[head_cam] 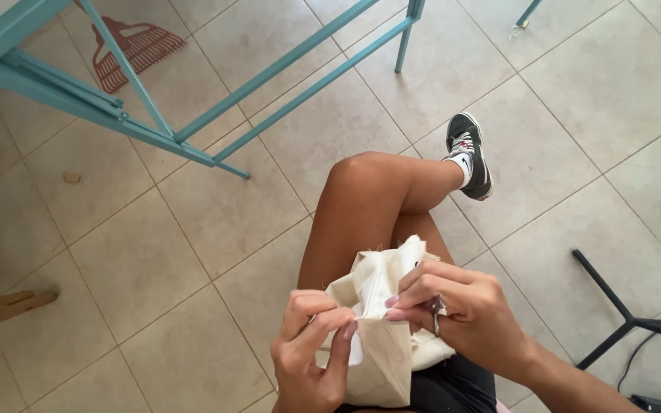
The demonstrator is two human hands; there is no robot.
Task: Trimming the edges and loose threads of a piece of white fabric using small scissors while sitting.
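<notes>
Cream cotton cloth pinched in both hands over the lap, handwork under way.

The beige tiled floor [193, 229] fills the view, a turquoise metal frame [116, 115] at ten o'clock. The cream cloth piece [380, 329] sits bunched at six o'clock; left hand [307, 352] and right hand [460, 313] have their fingers pressed together, pinching its folded edge. Possibly a needle is held there; no finished seam shows, so much seems left.

Matt cream cloth [380, 321] (frayed edges); smooth glazed floor tiles [193, 229].
</notes>
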